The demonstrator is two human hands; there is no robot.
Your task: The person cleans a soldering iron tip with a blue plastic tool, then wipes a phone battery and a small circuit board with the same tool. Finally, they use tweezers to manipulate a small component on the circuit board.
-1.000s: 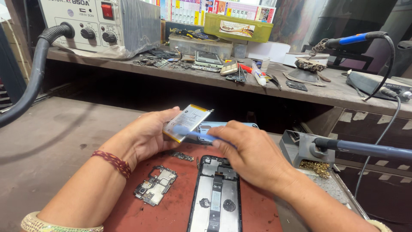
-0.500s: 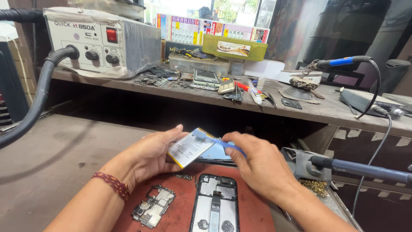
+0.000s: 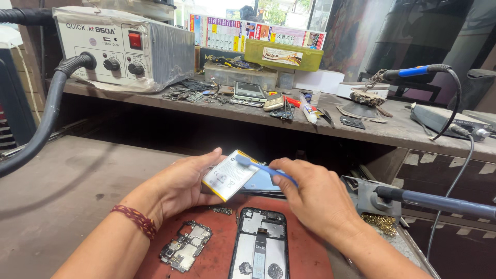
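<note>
My left hand (image 3: 181, 187) holds a flat white phone battery (image 3: 228, 175) with a yellow edge, tilted above the red mat (image 3: 217, 253). My right hand (image 3: 316, 195) grips a blue-handled brush (image 3: 266, 168), and its pale head rests on the battery's upper face. A light blue flat panel (image 3: 261, 182) lies just behind the battery. Below my hands an opened phone frame (image 3: 260, 248) lies on the mat. A loose circuit board (image 3: 185, 247) sits to its left.
A grey hot-air rework station (image 3: 121, 49) with a thick black hose (image 3: 46, 119) stands on the back shelf. The shelf also carries phones, tools, a green box (image 3: 284, 54) and a blue-handled soldering iron (image 3: 413, 72). A grey tool holder (image 3: 374, 196) sits at right.
The camera view has dropped and drawn closer. My right hand has brought the blue brush onto the battery's face, while my left hand keeps holding the battery.
</note>
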